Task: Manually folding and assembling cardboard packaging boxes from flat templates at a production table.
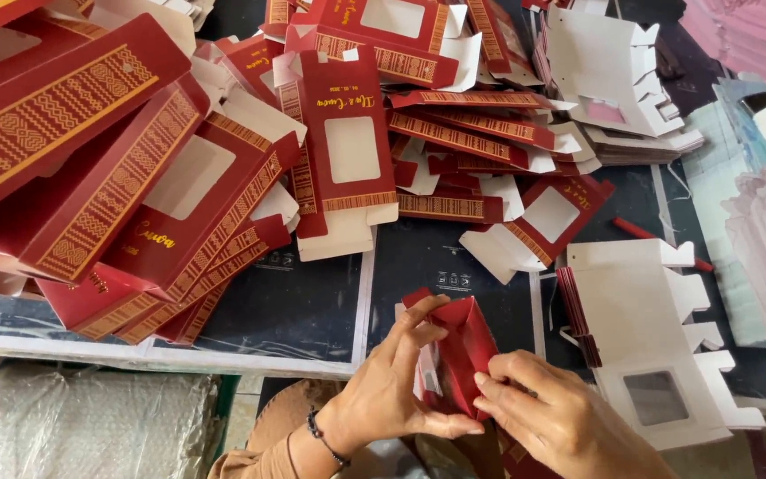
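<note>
Held carton (465, 350): dark red outside. Folded boxes (135, 177) up-left of it: dark red, gold geometric bands, pale window panels. Flat stack (644, 310) right of it: white undersides. Surface (303, 306): dark, white-bordered. Bracelet (323, 436): black beads.

Hands: two, a left hand (383, 390) and a right hand (560, 421).
Dark red cardboard box part-folded, held by both hands (463, 350): one.
Black bead bracelet on the left wrist (323, 437): one.
Flat dark red window boxes with gold pattern, heaped on the worktop (223, 177): too many and too overlapped to count.
Stacks of flat white-side-up box blanks (649, 328): at least two.
Red pen-like stick (644, 233): one.
</note>
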